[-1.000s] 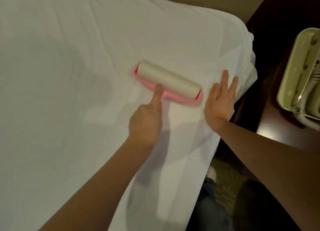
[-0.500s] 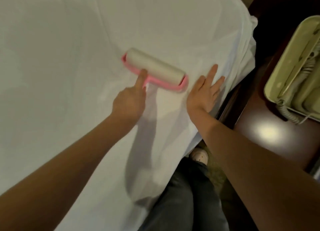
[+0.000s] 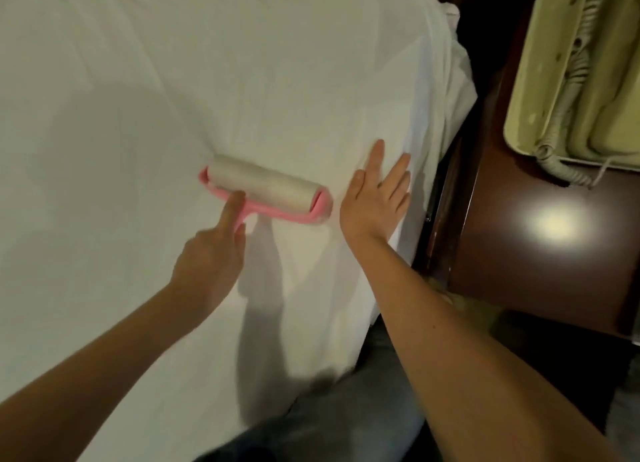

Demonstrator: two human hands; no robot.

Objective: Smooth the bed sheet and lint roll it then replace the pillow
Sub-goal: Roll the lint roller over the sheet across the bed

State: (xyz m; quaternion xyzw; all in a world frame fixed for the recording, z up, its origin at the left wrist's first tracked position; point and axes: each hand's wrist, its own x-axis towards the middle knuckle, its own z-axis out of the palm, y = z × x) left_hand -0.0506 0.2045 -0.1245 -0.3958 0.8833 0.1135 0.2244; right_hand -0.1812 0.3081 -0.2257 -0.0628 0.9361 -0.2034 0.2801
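- White fabric bed sheet [image 3: 173, 80] carries the pink-framed, pale-drummed lint roller [image 3: 266, 188] near its right edge.
- Left hand [image 3: 211, 260] grips it, forefinger extended; right hand [image 3: 374, 198] presses flat, fingers straight, just beside.
- Lifting that palm could let the tacky drum bunch the sheet.

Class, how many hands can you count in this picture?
2. The left hand grips the lint roller on the sheet; the right hand lies flat on the sheet just right of it.

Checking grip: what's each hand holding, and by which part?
Left hand grips the roller by its pink handle; right hand holds nothing, lying flat on the sheet.
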